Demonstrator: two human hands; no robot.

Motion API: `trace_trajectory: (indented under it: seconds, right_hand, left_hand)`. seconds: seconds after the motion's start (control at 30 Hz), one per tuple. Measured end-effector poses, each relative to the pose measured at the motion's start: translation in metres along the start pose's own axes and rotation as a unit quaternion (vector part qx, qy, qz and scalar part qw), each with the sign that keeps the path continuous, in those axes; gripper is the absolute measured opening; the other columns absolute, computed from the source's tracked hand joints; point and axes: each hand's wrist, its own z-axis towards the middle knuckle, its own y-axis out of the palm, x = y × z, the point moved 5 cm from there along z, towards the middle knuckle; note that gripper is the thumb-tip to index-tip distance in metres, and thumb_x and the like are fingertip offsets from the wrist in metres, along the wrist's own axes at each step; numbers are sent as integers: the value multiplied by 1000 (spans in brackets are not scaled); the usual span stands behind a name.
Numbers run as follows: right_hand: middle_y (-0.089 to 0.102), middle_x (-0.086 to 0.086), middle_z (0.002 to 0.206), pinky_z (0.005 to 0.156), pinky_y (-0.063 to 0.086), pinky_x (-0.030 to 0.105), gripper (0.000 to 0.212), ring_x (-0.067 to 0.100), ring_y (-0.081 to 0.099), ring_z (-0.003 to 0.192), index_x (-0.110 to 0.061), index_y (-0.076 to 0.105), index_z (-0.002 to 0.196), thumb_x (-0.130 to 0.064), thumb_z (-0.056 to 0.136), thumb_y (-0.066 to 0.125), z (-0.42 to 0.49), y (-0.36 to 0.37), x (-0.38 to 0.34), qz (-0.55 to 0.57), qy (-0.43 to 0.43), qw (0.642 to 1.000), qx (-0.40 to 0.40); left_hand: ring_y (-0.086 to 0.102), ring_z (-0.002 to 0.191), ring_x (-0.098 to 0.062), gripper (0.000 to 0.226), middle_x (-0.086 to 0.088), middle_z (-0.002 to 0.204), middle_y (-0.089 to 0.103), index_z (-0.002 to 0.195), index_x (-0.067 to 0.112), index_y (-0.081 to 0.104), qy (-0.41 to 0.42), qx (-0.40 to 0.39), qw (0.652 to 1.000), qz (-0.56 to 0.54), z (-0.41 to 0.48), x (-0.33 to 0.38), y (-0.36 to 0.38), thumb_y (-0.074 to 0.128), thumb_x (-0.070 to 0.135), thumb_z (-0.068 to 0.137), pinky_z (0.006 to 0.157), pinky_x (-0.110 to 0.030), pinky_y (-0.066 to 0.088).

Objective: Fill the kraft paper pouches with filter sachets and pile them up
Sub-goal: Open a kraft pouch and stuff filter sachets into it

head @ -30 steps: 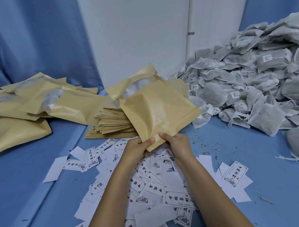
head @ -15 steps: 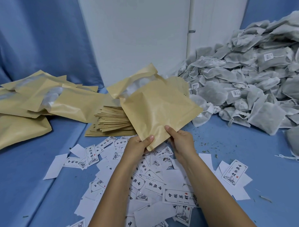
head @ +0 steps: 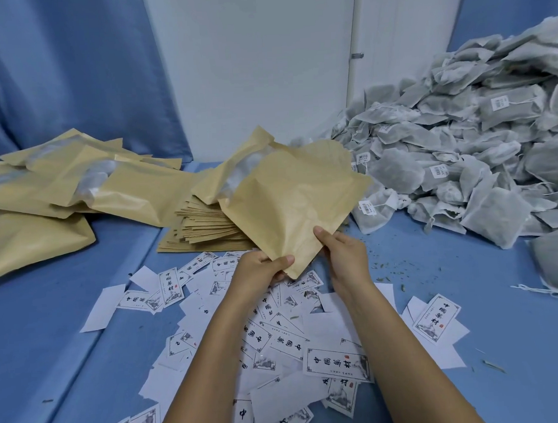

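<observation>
A filled kraft paper pouch [head: 289, 195] is held up at the centre, tilted, its open clear-window mouth pointing up and left. My left hand [head: 264, 269] pinches its lower corner with the thumb on top. My right hand [head: 343, 256] grips the pouch's lower right edge, thumb on the paper. Behind the pouch lies a flat stack of empty kraft pouches [head: 205, 227]. Several filled pouches [head: 88, 187] are piled at the left. A big heap of grey filter sachets [head: 480, 157] fills the right side.
Printed white labels [head: 335, 362] are strewn over the blue surface [head: 467, 299] under my arms. Bits of dried herb dot the cloth near the sachet heap. A white wall panel [head: 252, 68] and blue curtains stand behind.
My right hand has slid up along the pouch's lower right edge, away from my left hand. The pouch has turned slightly; my left hand stays on the corner.
</observation>
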Motion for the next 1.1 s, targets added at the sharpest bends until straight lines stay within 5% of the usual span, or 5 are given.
trace_trajectory:
  seconds: [0.23, 0.4, 0.6, 0.93, 1.1]
  right_hand:
    - [65, 36, 96, 89, 50, 55, 21, 52, 61, 89, 12, 66, 84, -8, 88, 67, 0, 8, 6, -53, 13, 998, -40]
    - [67, 11, 67, 53, 52, 29, 24, 26, 62, 62, -9, 64, 64, -13, 87, 68, 1, 5, 9, -80, 13, 996, -34]
    - [66, 20, 66, 58, 52, 31, 18, 23, 59, 47, 13, 65, 83, -4, 84, 69, -10, 18, 16, -115, 41, 987, -104]
    - [68, 10, 68, 57, 52, 22, 12, 12, 64, 52, 9, 68, 90, 1, 81, 71, -12, 21, 15, -93, 32, 986, -133]
    - [69, 18, 78, 63, 56, 23, 9, 20, 66, 63, 11, 68, 90, 7, 82, 66, -20, 31, 18, -81, 31, 983, -161]
  left_hand:
    - [60, 57, -13, 13, -8, 71, 67, 83, 11, 66, 1, -4, 999, -39, -2, 2, 3, 64, 20, 92, 62, -27, 44]
    - [56, 51, -12, 22, -6, 61, 61, 68, 16, 65, 1, 17, 999, -38, -1, -2, 0, 69, 23, 88, 58, -23, 47]
    - [53, 45, -8, 29, -3, 57, 66, 59, 18, 66, 5, 29, 999, -36, -2, 0, -2, 70, 23, 87, 51, -19, 45]
    - [67, 51, -15, 22, -7, 60, 70, 91, 1, 67, 15, 36, 998, -56, -1, 5, -2, 63, 23, 93, 52, -20, 55]
    - [62, 43, -18, 40, -3, 46, 58, 71, 4, 61, 29, 47, 998, -11, -1, 6, -3, 58, 36, 94, 45, -22, 51]
